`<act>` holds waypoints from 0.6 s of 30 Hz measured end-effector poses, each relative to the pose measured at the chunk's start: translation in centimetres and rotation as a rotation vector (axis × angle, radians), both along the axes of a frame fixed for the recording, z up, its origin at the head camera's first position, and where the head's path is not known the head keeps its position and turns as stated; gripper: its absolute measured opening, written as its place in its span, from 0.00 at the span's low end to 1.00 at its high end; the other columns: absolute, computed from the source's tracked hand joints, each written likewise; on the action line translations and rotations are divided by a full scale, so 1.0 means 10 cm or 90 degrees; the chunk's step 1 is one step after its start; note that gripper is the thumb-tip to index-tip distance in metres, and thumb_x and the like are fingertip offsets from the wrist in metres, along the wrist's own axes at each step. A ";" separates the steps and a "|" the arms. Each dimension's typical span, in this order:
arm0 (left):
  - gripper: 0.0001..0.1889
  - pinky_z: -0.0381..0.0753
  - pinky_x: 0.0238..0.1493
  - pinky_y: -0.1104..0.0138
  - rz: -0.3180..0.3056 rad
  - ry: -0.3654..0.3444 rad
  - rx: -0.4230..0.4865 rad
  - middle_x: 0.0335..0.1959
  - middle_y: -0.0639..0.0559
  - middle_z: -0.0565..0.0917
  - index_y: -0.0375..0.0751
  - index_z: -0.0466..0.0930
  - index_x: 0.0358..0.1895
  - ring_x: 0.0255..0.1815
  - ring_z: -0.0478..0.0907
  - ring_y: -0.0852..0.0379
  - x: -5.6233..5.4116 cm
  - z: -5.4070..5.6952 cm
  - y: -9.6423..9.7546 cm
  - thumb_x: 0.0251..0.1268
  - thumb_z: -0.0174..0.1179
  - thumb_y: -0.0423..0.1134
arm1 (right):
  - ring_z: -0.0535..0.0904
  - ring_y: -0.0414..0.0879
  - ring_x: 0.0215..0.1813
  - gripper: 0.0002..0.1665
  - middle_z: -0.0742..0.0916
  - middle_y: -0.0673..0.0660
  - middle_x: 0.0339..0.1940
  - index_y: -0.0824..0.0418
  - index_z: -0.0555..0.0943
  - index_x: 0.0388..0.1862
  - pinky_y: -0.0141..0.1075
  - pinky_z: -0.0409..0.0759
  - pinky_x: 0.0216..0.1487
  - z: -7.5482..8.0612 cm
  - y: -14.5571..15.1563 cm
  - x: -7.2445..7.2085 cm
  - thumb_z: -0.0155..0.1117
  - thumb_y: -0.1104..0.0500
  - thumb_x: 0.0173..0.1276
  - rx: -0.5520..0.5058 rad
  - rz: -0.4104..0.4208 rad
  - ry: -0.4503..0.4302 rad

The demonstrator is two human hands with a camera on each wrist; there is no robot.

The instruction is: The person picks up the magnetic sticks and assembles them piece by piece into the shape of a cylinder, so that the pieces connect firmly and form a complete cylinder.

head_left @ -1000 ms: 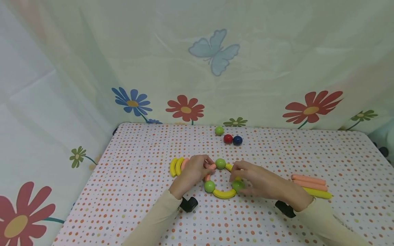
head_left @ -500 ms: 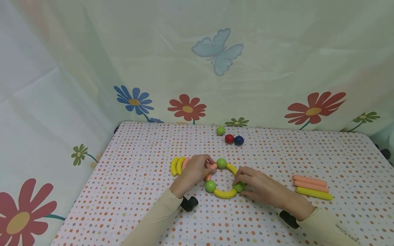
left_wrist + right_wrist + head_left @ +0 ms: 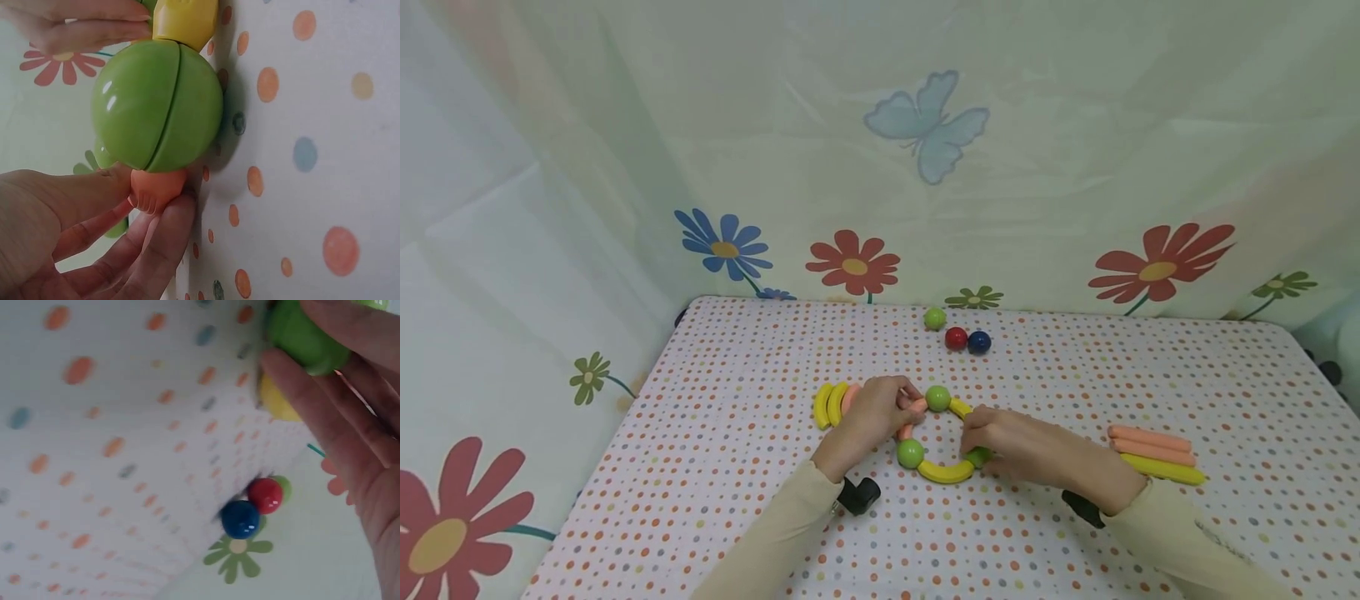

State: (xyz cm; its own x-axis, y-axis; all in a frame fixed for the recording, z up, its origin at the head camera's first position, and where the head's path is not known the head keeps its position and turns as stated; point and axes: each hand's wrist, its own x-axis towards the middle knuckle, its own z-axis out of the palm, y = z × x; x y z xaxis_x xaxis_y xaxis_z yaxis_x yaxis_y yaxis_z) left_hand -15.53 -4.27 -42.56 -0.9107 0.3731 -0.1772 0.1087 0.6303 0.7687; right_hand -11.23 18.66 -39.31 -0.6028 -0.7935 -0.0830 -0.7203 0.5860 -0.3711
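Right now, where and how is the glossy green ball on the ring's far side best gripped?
I'd pinch the glossy green ball by its near and far faces, from above: it's round, with a curved yellow piece at right and pink piece at left.

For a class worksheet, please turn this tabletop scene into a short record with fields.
Ring: three green balls, with yellow curves and an orange curve between them
Left grip: pinches that orange curve
Right grip: holds the ring's right-hand green ball
Far side: loose green ball, red ball, blue ball
Left side: two loose yellow curves, one loose orange curve partly hidden
Right side: two orange rods, one yellow rod
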 end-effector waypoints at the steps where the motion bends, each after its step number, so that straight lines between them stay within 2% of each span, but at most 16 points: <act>1: 0.08 0.70 0.27 0.74 -0.001 0.000 -0.001 0.28 0.55 0.81 0.38 0.86 0.48 0.24 0.73 0.63 0.00 0.00 0.00 0.68 0.71 0.33 | 0.81 0.40 0.43 0.15 0.83 0.47 0.40 0.58 0.90 0.38 0.36 0.85 0.45 0.02 -0.02 -0.01 0.82 0.71 0.54 0.015 -0.004 -0.010; 5: 0.09 0.70 0.27 0.74 0.001 -0.003 -0.005 0.28 0.55 0.82 0.38 0.86 0.48 0.23 0.74 0.63 -0.01 0.00 0.00 0.68 0.71 0.34 | 0.81 0.40 0.44 0.18 0.83 0.48 0.40 0.59 0.89 0.39 0.36 0.85 0.45 0.04 -0.08 -0.03 0.83 0.73 0.52 0.043 -0.001 0.002; 13: 0.09 0.69 0.25 0.74 -0.005 -0.009 0.017 0.25 0.53 0.82 0.37 0.85 0.49 0.20 0.73 0.63 0.01 0.01 -0.02 0.69 0.71 0.33 | 0.82 0.42 0.43 0.20 0.80 0.48 0.40 0.55 0.86 0.35 0.33 0.85 0.42 -0.07 -0.04 0.06 0.84 0.73 0.50 -0.001 0.017 0.111; 18: 0.09 0.69 0.26 0.74 -0.004 -0.003 -0.002 0.26 0.55 0.82 0.37 0.86 0.49 0.22 0.73 0.64 0.01 0.02 0.00 0.69 0.71 0.34 | 0.82 0.40 0.41 0.18 0.80 0.47 0.37 0.57 0.89 0.35 0.32 0.84 0.42 -0.04 -0.06 0.05 0.82 0.76 0.51 0.013 0.036 0.121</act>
State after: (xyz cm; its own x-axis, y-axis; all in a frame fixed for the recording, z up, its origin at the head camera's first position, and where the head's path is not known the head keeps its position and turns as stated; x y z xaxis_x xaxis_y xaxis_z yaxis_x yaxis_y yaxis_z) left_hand -15.45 -4.23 -42.40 -0.9076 0.3784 -0.1818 0.1096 0.6317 0.7675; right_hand -10.70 18.07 -39.68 -0.5636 -0.8260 0.0116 -0.8085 0.5486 -0.2130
